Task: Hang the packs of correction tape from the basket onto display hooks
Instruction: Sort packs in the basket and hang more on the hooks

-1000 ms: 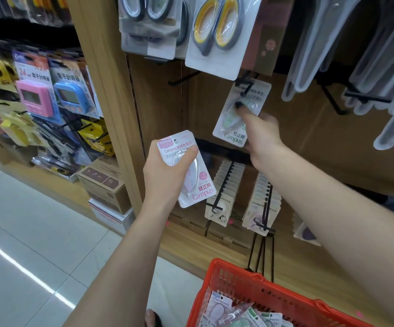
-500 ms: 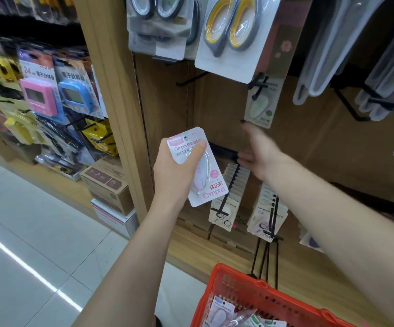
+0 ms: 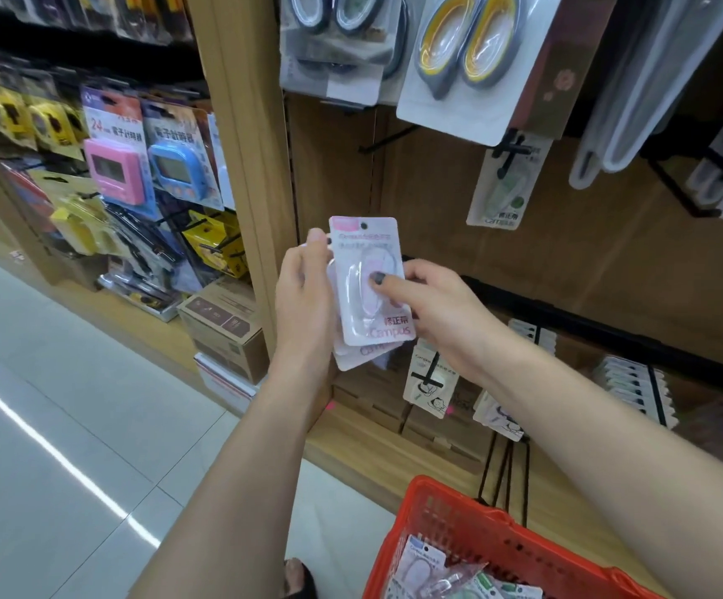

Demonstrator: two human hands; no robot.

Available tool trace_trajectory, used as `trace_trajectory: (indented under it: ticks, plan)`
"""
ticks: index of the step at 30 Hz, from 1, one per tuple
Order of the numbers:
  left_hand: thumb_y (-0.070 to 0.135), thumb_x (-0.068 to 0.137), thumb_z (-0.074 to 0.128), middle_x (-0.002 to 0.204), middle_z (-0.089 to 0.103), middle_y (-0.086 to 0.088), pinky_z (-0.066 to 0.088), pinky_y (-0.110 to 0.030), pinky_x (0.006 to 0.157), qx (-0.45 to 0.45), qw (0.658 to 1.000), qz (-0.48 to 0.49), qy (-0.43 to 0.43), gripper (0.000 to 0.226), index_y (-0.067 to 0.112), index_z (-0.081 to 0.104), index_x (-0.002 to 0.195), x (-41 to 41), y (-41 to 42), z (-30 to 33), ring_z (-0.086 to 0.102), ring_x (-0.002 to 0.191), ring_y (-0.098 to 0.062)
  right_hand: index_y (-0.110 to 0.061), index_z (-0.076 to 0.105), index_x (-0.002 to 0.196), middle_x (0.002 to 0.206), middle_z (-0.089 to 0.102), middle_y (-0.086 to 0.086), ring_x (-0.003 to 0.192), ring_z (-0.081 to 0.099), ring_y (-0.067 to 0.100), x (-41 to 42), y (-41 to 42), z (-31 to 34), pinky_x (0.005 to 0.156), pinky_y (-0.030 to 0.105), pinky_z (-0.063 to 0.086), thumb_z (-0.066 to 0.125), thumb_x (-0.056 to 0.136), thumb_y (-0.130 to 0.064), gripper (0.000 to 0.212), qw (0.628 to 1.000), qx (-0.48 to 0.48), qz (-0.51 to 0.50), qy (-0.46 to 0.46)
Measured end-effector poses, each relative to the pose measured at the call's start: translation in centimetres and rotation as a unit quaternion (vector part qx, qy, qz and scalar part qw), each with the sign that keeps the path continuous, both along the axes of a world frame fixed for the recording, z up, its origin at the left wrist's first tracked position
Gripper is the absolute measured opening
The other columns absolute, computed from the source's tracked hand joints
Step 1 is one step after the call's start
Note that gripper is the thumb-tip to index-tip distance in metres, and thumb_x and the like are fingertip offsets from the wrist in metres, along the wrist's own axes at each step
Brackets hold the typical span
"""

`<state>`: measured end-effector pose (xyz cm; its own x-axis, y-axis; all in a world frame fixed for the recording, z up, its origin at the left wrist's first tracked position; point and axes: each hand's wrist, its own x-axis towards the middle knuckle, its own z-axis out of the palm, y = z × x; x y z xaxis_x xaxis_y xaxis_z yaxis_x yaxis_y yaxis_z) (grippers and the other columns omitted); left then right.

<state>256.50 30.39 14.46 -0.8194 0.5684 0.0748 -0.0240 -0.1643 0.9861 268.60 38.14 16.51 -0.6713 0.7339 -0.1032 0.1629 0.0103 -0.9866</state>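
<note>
Holding a small stack of pink correction tape packs (image 3: 368, 287) upright between my two hands, I have my left hand (image 3: 303, 296) curled round the stack's left edge, thumb up near the top corner, and my right hand (image 3: 433, 309) pinching the front pack, its thumb pressed on the clear blister and the fingers behind the card. A second pink pack peeks out under the front one, below my left palm. Up and to the right of my right hand, one green correction tape pack (image 3: 508, 188) hangs on a black display hook (image 3: 510, 151), well apart from my fingers. Straight above my hands, an empty hook (image 3: 387, 140) sticks out of the wooden back panel (image 3: 437, 201), with bare board between it and the packs I hold. Just left of my left hand stands the wooden upright post (image 3: 247, 166) of the shelf. Below my right wrist, rows of packs hang on lower pegs (image 3: 433, 378). Under my right forearm sits the red basket (image 3: 480, 529), with more packs lying inside, near its front rim.
</note>
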Motion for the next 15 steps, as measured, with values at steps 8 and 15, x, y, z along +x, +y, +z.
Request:
trace_trajectory:
  ticks: [8, 15]
  plan:
    - [0.025, 0.096, 0.067, 0.115, 0.063, 0.003, 0.055, -0.028, 0.066, -0.001, 0.998, 0.046, 0.034, 0.018, 0.019, 0.058, 0.11, -1.7, -0.8, -0.5, 0.068, 0.096, -0.012, -0.019, 0.061, 0.109, 0.112, 0.074, 0.0, 0.097, 0.076, 0.012, -0.5, -1.4, 1.1, 0.076, 0.027, 0.061, 0.07, 0.099, -0.021, 0.014, 0.988, 0.079, -0.072, 0.113]
    - [0.028, 0.092, 0.066, 0.119, 0.063, 0.007, 0.053, -0.035, 0.081, 0.019, 0.993, 0.118, 0.019, 0.016, 0.024, 0.06, 0.106, -2.6, -1.5, 0.0, 0.062, 0.107, -0.015, -0.027, 0.058, 0.11, 0.114, 0.073, -0.004, 0.103, 0.074, 0.011, -2.9, -1.8, 2.6, 0.081, 0.024, 0.062, 0.067, 0.101, -0.021, 0.014, 0.978, 0.082, -0.086, 0.173]
